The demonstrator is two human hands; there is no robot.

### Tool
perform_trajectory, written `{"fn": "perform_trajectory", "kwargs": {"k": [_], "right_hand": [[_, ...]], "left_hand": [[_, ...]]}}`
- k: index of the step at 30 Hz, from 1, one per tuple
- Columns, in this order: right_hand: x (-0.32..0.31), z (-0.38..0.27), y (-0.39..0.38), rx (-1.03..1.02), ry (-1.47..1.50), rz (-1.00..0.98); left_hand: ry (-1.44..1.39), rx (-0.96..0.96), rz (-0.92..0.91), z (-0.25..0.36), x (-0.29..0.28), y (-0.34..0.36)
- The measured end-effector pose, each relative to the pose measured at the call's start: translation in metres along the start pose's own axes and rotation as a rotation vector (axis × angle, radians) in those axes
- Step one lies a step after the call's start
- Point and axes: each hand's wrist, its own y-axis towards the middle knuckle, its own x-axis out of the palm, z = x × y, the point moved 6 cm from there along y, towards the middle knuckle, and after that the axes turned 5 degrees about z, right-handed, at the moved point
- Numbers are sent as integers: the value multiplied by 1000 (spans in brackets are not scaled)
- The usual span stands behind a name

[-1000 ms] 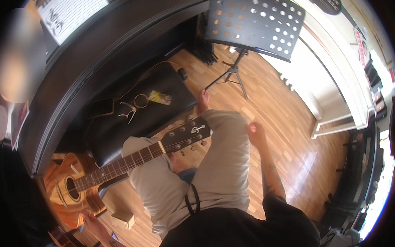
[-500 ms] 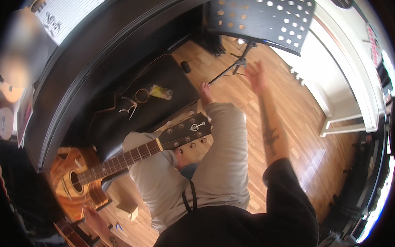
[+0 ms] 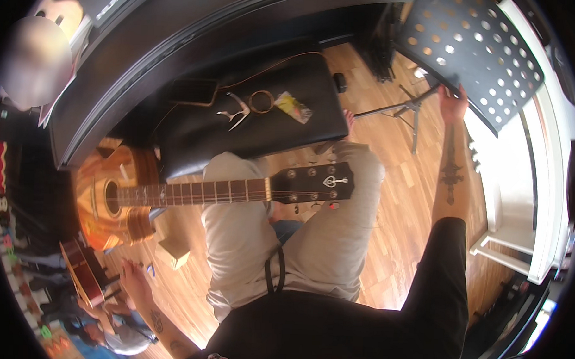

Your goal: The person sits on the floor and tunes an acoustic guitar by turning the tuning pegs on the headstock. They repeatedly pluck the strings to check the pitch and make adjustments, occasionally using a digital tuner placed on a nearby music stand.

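Observation:
An acoustic guitar lies across my grey-trousered legs, its black headstock over the right thigh. My right hand grips the lower edge of the black perforated music stand, right arm stretched out. Below the guitar body, my left hand is held low with fingers loosely bent and apart, seemingly empty. On the black padded bench beyond the guitar lie a silver capo-like tool, a coiled ring, a yellow packet and a dark rectangular device.
A dark piano curves behind the bench. A white furniture piece stands at right. At lower left another person is near a smaller guitar. A cardboard box rests on the wooden floor.
My right hand has reached up and right and taken hold of the music stand, now farther right and more tilted in view. The view has shifted, leaving the guitar more level.

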Motion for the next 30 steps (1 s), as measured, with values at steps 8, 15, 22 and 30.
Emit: {"fn": "perform_trajectory", "kwargs": {"k": [8,15,22,30], "right_hand": [[-30,-18,15,-100,-173,-131],[-30,-8,-34,-149,-142,-69],[-33,-3,-54,-185,-88,20],[-16,5,-83,-170,-52,86]], "left_hand": [[-13,-75,10,-15,28,4],[17,-60,-27,-35,31,14],[31,-120,-127,-33,48,21],[-49,-139,-91,-56,20,39]]}}
